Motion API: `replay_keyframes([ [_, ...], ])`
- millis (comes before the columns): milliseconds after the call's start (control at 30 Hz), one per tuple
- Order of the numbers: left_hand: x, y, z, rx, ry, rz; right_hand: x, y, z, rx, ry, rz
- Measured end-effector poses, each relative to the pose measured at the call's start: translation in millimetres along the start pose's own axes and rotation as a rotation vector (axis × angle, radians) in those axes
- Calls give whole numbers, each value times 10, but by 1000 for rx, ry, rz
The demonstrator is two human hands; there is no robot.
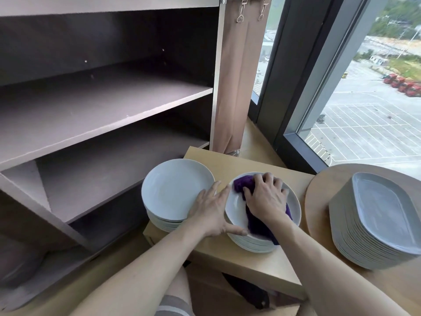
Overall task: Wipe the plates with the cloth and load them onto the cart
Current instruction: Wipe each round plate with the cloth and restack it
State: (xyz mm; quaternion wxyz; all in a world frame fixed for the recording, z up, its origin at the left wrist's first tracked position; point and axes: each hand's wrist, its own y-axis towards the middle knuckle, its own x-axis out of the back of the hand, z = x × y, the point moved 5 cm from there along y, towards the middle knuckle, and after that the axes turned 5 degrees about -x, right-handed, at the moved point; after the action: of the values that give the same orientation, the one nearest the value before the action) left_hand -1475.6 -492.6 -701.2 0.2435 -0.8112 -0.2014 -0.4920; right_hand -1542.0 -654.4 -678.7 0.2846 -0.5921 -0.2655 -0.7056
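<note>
Filling the left of the view, a grey-brown cart (pixel 102 106) of open tiered shelves, open side toward the camera. To the right, a tall dark-framed window (pixel 364 106) over a car park, with a beige curtain (pixel 234 87) hanging between frame and cart. At far right, a round wooden table (pixel 319 201) bearing a high stack of oblong grey platters (pixel 376 215). In the centre, just in front of the cart, a low pale-wood table (pixel 239 261) carrying two stacks of round white plates side by side, nearly touching: left stack (pixel 175 190) nearer the cart, right stack (pixel 252 244) under both hands. On the right stack's top plate (pixel 235 208), a purple cloth (pixel 243 182), bunched and pressed against the plate's middle, one end trailing over the near rim. Right hand (pixel 266 199) on top of the cloth, fingers curled into it, gripping. Left hand (pixel 214 210) spread at that plate's left rim, fingers straight and pointing away, thumb laid along the near edge, not closed round anything.
</note>
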Motion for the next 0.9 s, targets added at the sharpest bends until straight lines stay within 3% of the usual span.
replay_keyframes([
  [367, 1, -11, 4, 29, 22, 10, 189, -100, -413, 91, -186, 84],
  [900, 46, 15, -86, 47, 147, 40, 240, -711, -102, 140, 37, 423],
])
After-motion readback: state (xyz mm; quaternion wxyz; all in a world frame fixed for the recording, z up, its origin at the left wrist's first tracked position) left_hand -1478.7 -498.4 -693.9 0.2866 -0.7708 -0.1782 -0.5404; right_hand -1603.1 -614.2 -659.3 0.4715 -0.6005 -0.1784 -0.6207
